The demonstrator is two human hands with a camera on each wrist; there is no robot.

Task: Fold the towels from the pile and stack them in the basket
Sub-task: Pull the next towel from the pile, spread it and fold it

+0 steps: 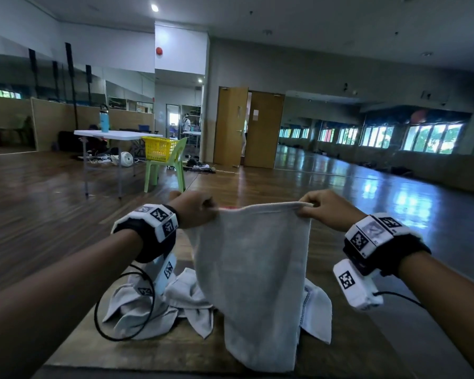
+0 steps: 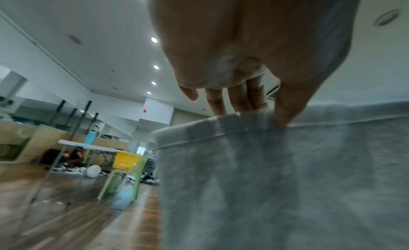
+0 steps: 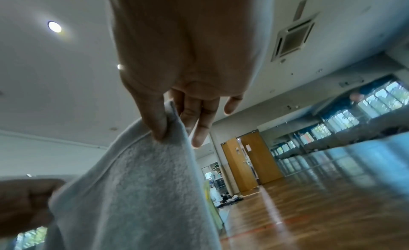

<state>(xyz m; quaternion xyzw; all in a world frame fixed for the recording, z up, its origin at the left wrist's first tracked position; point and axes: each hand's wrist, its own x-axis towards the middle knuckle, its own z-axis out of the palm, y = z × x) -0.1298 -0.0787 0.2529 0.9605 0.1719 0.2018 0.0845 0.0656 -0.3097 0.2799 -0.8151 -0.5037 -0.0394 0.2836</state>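
Towels (image 1: 137, 305) heaped on the wooden floor (image 1: 52, 214) are partly hidden behind a pale grey towel (image 1: 253, 283) hanging in the air. Left hand (image 1: 195, 209) and right hand (image 1: 327, 210) pinch its top corners. Far left, a yellow basket (image 1: 159, 149) sits on a green chair (image 1: 169, 166).

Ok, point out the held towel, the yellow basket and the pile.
held towel (image 1: 252, 258): head view, middle of the hanging cloth.
yellow basket (image 1: 159, 149): head view, front wall, on the green chair.
pile (image 1: 137, 310): head view, left crumpled towel.
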